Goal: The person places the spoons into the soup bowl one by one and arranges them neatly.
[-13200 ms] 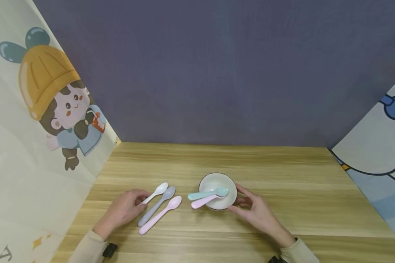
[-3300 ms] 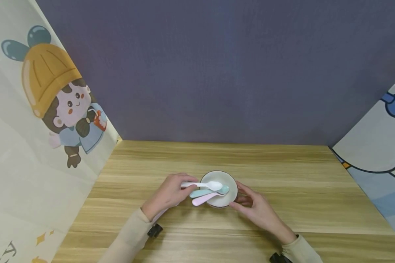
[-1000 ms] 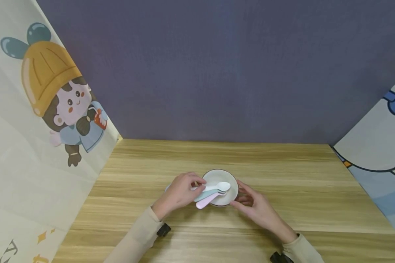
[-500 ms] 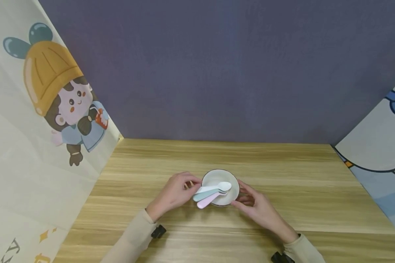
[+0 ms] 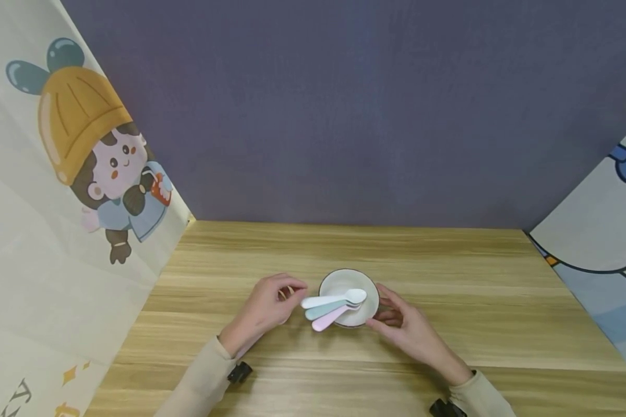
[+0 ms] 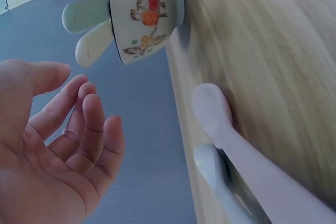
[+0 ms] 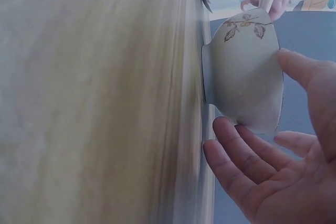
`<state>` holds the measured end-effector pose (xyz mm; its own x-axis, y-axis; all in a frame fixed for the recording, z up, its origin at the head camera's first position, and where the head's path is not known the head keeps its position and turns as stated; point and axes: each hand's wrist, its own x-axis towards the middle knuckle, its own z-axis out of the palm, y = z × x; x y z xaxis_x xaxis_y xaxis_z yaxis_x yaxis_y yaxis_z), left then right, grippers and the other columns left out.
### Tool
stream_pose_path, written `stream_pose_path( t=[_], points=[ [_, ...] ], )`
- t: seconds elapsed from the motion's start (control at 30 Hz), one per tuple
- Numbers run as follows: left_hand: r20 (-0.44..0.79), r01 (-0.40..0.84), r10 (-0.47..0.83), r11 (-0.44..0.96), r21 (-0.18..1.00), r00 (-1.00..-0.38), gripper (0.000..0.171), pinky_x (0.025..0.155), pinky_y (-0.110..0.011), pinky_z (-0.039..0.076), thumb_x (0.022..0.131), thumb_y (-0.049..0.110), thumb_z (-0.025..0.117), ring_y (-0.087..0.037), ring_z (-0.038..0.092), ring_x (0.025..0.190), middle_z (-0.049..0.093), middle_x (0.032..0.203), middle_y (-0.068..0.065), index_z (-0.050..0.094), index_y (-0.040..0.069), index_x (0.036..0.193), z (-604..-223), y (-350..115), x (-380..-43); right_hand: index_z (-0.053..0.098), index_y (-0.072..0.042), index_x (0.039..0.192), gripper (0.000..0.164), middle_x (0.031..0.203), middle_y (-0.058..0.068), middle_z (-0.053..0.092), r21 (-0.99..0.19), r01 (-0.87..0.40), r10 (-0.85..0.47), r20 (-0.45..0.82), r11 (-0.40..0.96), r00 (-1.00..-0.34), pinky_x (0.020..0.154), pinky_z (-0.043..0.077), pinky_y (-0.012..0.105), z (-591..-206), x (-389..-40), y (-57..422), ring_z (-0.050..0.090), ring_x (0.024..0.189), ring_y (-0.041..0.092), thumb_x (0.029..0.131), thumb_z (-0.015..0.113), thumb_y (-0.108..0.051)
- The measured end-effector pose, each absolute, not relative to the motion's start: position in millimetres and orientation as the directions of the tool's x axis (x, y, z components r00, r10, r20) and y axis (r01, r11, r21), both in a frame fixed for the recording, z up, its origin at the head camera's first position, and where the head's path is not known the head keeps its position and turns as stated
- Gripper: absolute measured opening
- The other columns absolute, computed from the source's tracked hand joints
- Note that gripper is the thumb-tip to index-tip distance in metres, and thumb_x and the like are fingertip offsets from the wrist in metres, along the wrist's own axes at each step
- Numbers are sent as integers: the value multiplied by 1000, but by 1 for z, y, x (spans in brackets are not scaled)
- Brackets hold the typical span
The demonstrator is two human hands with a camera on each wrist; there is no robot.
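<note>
In the head view a small white bowl [image 5: 338,282] with a dark rim holds three spoons. Their heads lie together inside and their handles stick out over the left rim: a white spoon [image 5: 320,301] on top, a mint-green spoon [image 5: 318,313], a pink spoon [image 5: 327,320]. Just left of the white handle hovers my left hand [image 5: 266,306], apart from it, fingers loosely bent and holding nothing. My right hand [image 5: 407,333] holds the bowl's right side, thumb at the rim and fingertips against its outer wall [image 7: 244,77].
Beneath the left forearm, mostly hidden in the head view, another pink spoon [image 6: 252,158] and a greyish spoon [image 6: 212,169] lie on the wooden table [image 5: 396,249]. A dark panel [image 5: 344,116] stands behind, with printed panels at both sides.
The white spoon, earlier lying on the table, now rests in the bowl. My left hand has let go of its handle and drawn back left. The right hand has stayed at the bowl.
</note>
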<state>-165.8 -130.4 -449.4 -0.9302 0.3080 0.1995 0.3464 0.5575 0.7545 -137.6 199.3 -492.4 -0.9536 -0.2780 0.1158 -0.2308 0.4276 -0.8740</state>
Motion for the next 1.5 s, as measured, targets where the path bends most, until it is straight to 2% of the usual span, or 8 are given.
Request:
stream_pose_path(
  t=[0.2,0.57,0.83,1.0,1.2,1.5],
  points=[
    [224,363,302,563,742,-927,19,74,-22,57,100,19,74,-3,64,80,77,100,3,82,8,113,-453,-140,-164,47,-3,158,81,137,24,69,-866,-233,-274,117,443,-955,86,63,26,-492,-136,200,78,98,15,91,87,-25],
    [202,312,245,598,738,-948,16,75,-23,57,100,17,75,-4,64,80,75,96,6,82,9,112,-456,-156,-159,49,-8,158,81,141,21,68,-856,-230,-274,109,462,-955,87,63,27,-490,-137,200,78,99,15,90,87,-29],
    [176,267,205,616,741,-963,16,75,-23,56,99,18,76,-4,65,80,75,94,8,82,11,112,-461,-167,-154,49,-5,157,81,139,21,70,-857,-254,-284,133,449,-950,88,64,31,-493,-138,199,78,98,15,90,87,-26],
    [154,239,188,622,745,-970,16,75,-23,56,100,20,75,-4,64,79,73,93,9,82,12,112,-462,-172,-153,48,-3,158,81,138,21,70,-858,-248,-283,127,449,-951,88,64,29,-493,-138,199,78,98,14,91,87,-26],
    [163,245,187,625,741,-969,15,77,-24,56,100,20,75,-4,65,82,74,94,9,82,14,112,-462,-176,-152,46,0,158,82,138,23,70,-862,-249,-285,128,443,-950,87,63,25,-491,-138,199,78,98,14,91,87,-25],
    [155,239,187,625,743,-970,15,78,-23,56,100,16,74,-5,66,84,75,96,6,82,12,113,-469,-188,-148,47,-1,158,81,136,23,71,-860,-254,-300,125,443,-946,89,63,29,-490,-138,200,78,98,15,92,86,-25]
  ],
)
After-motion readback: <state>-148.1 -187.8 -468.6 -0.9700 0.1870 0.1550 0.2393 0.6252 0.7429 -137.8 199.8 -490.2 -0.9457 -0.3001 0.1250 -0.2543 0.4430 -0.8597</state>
